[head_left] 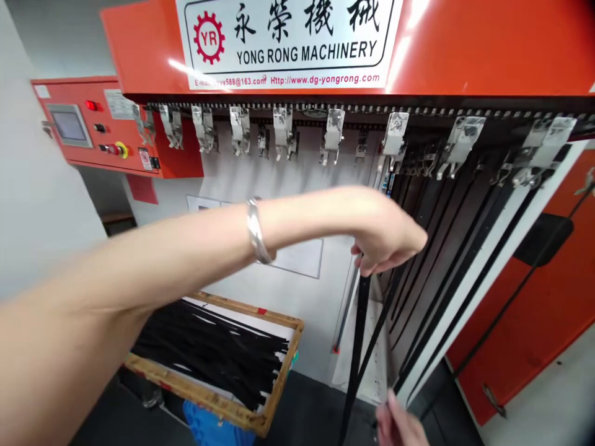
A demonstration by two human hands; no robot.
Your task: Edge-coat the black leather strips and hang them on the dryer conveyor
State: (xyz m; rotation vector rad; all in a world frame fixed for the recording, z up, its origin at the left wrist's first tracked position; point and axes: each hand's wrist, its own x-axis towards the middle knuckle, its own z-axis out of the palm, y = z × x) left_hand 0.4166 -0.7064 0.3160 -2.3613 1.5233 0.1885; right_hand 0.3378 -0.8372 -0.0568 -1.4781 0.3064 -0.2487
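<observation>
A white sign (pixel 288 37) reading YONG RONG MACHINERY sat on the orange-red machine housing (pixel 488 49) at the far top. Far left stood a red control box (pixel 60 105) with a small screen (pixel 69 126), a red light (pixel 91 105) and a yellow-ringed stop button (pixel 121 150). On the right was a red door (pixel 520 322); something blue (pixel 214 426) showed near the tray's near edge.

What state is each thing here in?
Left hand, closed around a black strap.
Right hand, low beside that strap, grip unclear.
Hanging straps, dangling from the rightmost clips.
Metal clips, lined along a rail.
Wooden tray, piled with loose straps.
Red light, appears lit.
</observation>
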